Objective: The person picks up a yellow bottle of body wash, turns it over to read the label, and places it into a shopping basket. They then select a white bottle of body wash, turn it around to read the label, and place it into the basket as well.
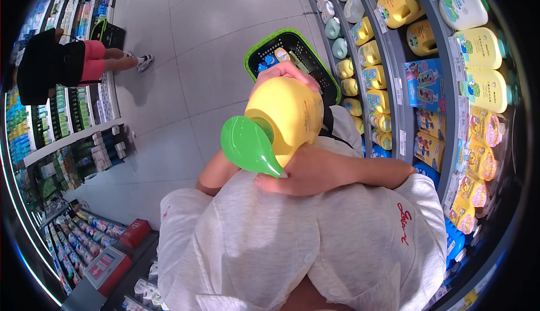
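Note:
A yellow pump bottle (289, 111) with a leaf-shaped green pump top (247, 142) is held close in front of my chest, tilted with the top toward me. My left hand (287, 73) wraps its far end; the fingers show above the bottle, and the bottle hides part of that forearm. My right hand (301, 170) is closed around the near side by the pump, the thumb just under the nozzle tip. Beyond the bottle is a black shopping basket (332, 77) with a green rim, holding a blue-and-white item (269, 62) and other goods partly hidden.
On my right, shelves carry yellow bottles (481, 49), white bottles (464, 8) and a blue box (426, 83). Across the tiled aisle (194, 46), a person (62, 66) in pink shorts stands by stocked shelves, near another basket (109, 34). Packed goods fill a lower-left display (84, 238).

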The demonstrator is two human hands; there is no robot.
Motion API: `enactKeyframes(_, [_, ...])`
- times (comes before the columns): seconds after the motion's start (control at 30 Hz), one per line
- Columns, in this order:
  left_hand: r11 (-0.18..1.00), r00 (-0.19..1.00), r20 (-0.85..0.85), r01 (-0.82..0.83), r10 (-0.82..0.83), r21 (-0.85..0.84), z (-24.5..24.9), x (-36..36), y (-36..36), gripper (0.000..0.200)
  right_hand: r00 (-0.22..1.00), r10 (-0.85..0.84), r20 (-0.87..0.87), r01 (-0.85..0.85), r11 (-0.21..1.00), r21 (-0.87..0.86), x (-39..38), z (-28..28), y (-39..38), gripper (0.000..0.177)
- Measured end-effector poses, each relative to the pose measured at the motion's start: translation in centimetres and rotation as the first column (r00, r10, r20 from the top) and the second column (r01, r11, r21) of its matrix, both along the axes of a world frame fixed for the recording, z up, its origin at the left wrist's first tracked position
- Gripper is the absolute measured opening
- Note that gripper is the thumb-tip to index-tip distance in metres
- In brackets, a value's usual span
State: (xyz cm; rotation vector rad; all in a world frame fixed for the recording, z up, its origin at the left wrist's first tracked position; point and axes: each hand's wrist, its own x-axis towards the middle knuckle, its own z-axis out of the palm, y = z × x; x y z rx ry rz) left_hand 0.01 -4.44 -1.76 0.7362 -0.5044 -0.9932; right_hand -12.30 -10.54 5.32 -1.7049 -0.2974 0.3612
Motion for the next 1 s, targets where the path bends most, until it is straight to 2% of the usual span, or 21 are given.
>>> enactKeyframes(0.07, [0.997,0.997,-0.047,-0.050,0.053,0.065,0.6,-0.2,0.3,0.014,0.998,0.034,-0.060,-0.036,0.998,-0.043,0.0,0.1,-0.3,0.032])
enactKeyframes(0.3, [0.994,0.993,-0.082,-0.080,0.087,0.079,-0.7,-0.1,0.3,0.017,0.991,0.041,-0.128,-0.041,0.999,0.003,0.5,0.4,-0.9,0.031])
enactKeyframes(0.37, [0.991,0.991,-0.016,-0.130,0.130,-0.003,-1.4,0.0,0.2,0.019,0.990,0.024,-0.142,-0.018,0.999,0.043,0.5,0.3,-0.8,0.030])
enactKeyframes(0.4, [0.992,0.992,-0.015,-0.129,0.129,-0.003,-1.5,0.1,0.3,0.019,0.990,-0.019,-0.137,0.029,0.997,0.070,0.5,0.4,-0.8,0.028])
enactKeyframes(0.47, [0.992,0.987,0.102,-0.126,0.125,0.002,-1.8,0.6,0.6,0.023,0.989,-0.063,-0.134,0.076,0.992,0.097,0.5,0.4,-0.6,0.026])
enactKeyframes(0.5, [0.992,0.987,0.101,-0.125,0.124,0.002,-2.1,0.8,0.8,0.023,0.986,-0.127,-0.107,0.140,0.982,0.130,0.5,0.1,-0.3,0.025])
enactKeyframes(0.57, [0.980,0.943,0.268,-0.198,0.197,-0.023,-3.0,1.1,1.3,0.025,0.977,-0.198,-0.082,0.209,0.964,0.163,0.4,-0.6,0.2,0.025])
enactKeyframes(0.6, [0.981,0.944,0.269,-0.191,0.190,-0.024,-3.2,1.1,1.6,0.025,0.960,-0.273,-0.066,0.281,0.942,0.183,0.5,-1.1,0.6,0.024])
enactKeyframes(0.67, [0.922,0.905,0.226,-0.383,0.361,0.060,-3.4,0.6,2.4,0.028,0.931,-0.360,-0.050,0.363,0.909,0.204,0.7,-2.3,0.7,0.022])
enactKeyframes(0.7, [0.926,0.909,0.225,-0.374,0.352,0.061,-3.9,0.5,2.8,0.028,0.945,-0.325,0.030,0.315,0.934,0.168,1.1,-3.1,0.4,0.022])
enactKeyframes(0.73, [0.893,0.872,0.265,-0.444,0.412,0.071,-4.5,0.4,3.3,0.029,0.954,-0.280,0.107,0.266,0.955,0.129,1.4,-3.8,0.2,0.023])
enactKeyframes(0.77, [0.853,0.827,0.305,-0.517,0.473,0.078,-4.9,0.2,3.7,0.030,0.954,-0.282,0.106,0.268,0.955,0.129,1.5,-4.8,0.2,0.023])
enactKeyframes(0.8, [0.849,0.839,0.245,-0.519,0.485,0.097,-4.8,-0.1,4.1,0.032,0.963,-0.250,0.099,0.243,0.967,0.082,1.7,-5.6,0.2,0.024])
enactKeyframes(0.87, [0.844,0.831,0.277,-0.526,0.483,0.105,-5.5,0.1,4.8,0.029,0.975,-0.203,0.093,0.200,0.979,0.041,2.0,-6.4,0.1,0.026])
enactKeyframes(0.93, [0.837,0.820,0.303,-0.536,0.486,0.109,-5.6,0.4,5.8,0.027,0.978,-0.185,-0.095,0.192,0.979,0.065,2.1,-6.6,-0.3,0.036])
enactKeyframes(0.97, [0.831,0.853,0.226,-0.514,0.470,0.214,-5.5,0.6,6.4,0.024,0.980,-0.173,-0.094,0.179,0.982,0.063,2.1,-6.6,-0.5,0.036])
enactKeyframes(1.0, [0.819,0.877,0.144,-0.480,0.459,0.313,-5.1,0.8,6.8,0.022,0.959,-0.271,-0.085,0.282,0.945,0.164,2.2,-6.6,-0.7,0.035])
